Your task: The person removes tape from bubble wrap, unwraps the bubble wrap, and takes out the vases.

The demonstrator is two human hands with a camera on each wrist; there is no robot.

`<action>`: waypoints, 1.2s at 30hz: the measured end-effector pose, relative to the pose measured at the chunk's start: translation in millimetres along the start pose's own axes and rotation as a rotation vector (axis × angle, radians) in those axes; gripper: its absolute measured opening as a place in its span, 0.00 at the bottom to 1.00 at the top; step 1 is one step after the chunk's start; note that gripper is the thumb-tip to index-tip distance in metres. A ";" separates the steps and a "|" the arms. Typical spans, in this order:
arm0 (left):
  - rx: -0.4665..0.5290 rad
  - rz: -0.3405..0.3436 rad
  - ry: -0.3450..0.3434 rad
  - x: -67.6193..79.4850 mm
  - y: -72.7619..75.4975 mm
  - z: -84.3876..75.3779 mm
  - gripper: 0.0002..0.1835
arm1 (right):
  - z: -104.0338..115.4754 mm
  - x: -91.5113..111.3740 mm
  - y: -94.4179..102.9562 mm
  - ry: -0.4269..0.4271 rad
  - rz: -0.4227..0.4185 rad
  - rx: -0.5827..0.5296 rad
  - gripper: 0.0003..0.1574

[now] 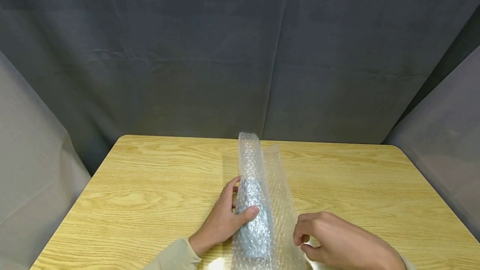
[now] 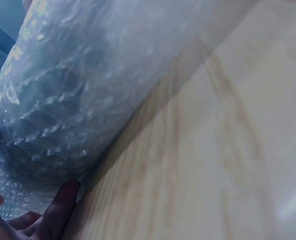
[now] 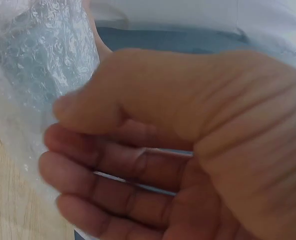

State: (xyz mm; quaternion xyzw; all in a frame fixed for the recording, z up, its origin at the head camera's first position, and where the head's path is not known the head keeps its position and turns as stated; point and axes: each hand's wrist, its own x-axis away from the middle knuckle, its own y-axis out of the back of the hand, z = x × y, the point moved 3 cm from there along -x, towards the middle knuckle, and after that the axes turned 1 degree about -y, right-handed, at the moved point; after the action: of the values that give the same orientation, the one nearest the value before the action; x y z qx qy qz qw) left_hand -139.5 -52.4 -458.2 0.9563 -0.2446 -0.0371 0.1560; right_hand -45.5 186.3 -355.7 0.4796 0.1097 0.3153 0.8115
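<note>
A long roll of bubble wrap [image 1: 253,220] lies on the table, pointing away from me, with a bluish-grey object inside whose kind the layers hide. My left hand [image 1: 225,220] grips the roll from the left, thumb over its top and fingers around its far left side. In the left wrist view, the wrapped bundle [image 2: 73,95] rises beside the fingers [image 2: 60,207]. A loose flap of clear wrap [image 1: 281,191] spreads to the right of the roll. By that flap's right edge is my right hand [image 1: 337,238], its fingers loosely bent; nothing shows between thumb and fingertips [image 3: 68,170].
The wood-grain table [image 1: 150,186] has rounded far corners. Behind it hangs a dark grey curtain [image 1: 187,74], and lighter cloth [image 1: 30,170] hangs at both sides. Pale sleeves [image 1: 176,255] cover the forearms.
</note>
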 end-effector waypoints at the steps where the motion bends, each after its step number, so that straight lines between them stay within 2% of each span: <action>1: 0.000 0.000 0.000 0.0 0.0 0.0 0.48 | -0.8 0.4 0.0 -0.009 0.003 0.003 0.13; 5: -0.001 -0.001 0.001 -0.1 -0.1 0.2 0.48 | -5.9 1.4 -0.8 -0.110 0.052 -0.034 0.11; 10: -0.019 -0.008 0.000 -0.1 -0.1 -0.3 0.48 | -8.4 2.6 -1.8 -0.149 0.080 -0.051 0.12; 15: -0.031 -0.011 0.000 0.3 0.1 -1.7 0.48 | -10.3 5.2 0.3 -0.193 0.085 -0.060 0.07; 26: -0.025 -0.014 -0.007 0.8 1.0 -2.9 0.48 | -13.4 7.9 5.0 -0.133 0.033 0.002 0.02; 29: -0.027 -0.014 -0.010 0.6 0.9 -3.0 0.48 | -14.1 9.5 5.6 -0.113 -0.001 0.040 0.03; 36: -0.019 -0.011 -0.006 0.5 0.9 -2.9 0.48 | -13.2 10.7 10.4 -0.085 -0.053 0.036 0.05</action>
State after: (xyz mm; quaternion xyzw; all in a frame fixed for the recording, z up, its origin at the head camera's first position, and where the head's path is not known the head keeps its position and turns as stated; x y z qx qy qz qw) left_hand -139.0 -52.6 -455.2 0.9559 -0.2397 -0.0433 0.1642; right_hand -47.7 205.8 -352.4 0.5038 0.0936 0.2711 0.8148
